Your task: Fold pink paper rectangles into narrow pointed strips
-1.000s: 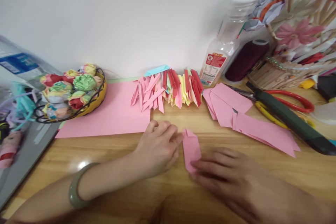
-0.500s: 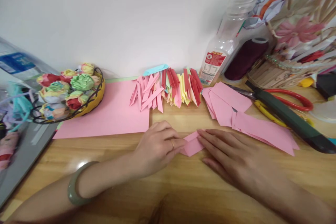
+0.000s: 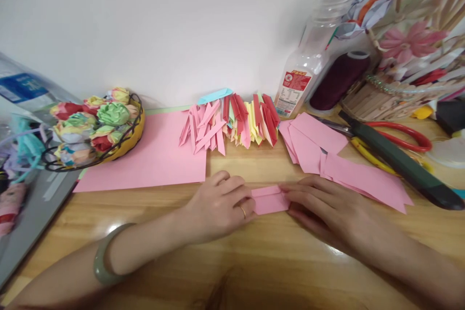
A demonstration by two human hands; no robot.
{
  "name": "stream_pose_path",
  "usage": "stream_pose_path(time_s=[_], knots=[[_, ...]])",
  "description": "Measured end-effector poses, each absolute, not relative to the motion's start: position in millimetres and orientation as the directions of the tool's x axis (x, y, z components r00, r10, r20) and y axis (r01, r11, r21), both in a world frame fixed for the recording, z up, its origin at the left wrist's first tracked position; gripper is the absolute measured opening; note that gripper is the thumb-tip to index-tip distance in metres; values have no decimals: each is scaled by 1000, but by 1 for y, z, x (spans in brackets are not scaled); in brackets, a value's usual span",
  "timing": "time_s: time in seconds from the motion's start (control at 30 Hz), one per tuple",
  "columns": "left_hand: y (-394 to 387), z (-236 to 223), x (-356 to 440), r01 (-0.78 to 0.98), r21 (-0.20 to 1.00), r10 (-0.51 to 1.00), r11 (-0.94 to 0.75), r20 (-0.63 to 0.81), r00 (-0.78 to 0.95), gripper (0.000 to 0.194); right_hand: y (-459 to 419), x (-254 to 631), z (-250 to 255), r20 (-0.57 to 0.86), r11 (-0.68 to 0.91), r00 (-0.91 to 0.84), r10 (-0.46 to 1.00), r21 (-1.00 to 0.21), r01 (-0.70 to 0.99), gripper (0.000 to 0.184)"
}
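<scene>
Left hand (image 3: 220, 209), right hand (image 3: 329, 207) pinch opposite ends of pink paper strip (image 3: 269, 202); likely light, crease-prone, best held there.

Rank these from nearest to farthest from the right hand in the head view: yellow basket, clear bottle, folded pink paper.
1. Folded pink paper: touching the right hand.
2. Clear bottle: beyond the hand, farther back.
3. Yellow basket: far left.
</scene>
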State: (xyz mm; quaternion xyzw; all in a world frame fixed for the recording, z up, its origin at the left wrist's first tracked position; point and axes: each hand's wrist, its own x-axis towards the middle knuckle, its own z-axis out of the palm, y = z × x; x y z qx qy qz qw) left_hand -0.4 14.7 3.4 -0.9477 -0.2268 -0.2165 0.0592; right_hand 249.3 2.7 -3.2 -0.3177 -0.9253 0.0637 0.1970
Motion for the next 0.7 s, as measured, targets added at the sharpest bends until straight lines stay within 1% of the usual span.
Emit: stream_pose_path(time_s=[0.07,0.1,0.17,0.27,0.33,0.4,0.53,0.6,0.7], knots=[[14,3,1,439,-66,365,-896,454,813,11,4,250,-4,315,821,-758,571,-199,536,17],[14,3,1,445,-61,369,-893,464,805,11,5,250,-5,317,832,-770,554,-179,525,17],[13,2,3,486,21,436,-874,478,763,12,5,250,-5,332,841,-775,538,-156,517,17],[11,3,5,558,209,581,-803,480,657,10,4,247,-3,372,834,-750,547,-172,524,16],[9,4,5,575,294,640,-763,467,610,9,4,245,-3,378,816,-724,577,-228,531,15],[8,5,5,582,362,684,-728,433,586,9,5,242,-4,373,785,-690,620,-319,531,13],[6,5,4,615,487,780,-620,296,552,6,6,237,-8,358,678,-585,728,-507,533,12],[4,6,4,633,528,816,-565,247,523,5,4,235,-9,338,622,-532,776,-551,557,11],[3,7,6,652,565,850,-506,200,487,4,2,231,-10,333,584,-486,808,-559,588,11]])
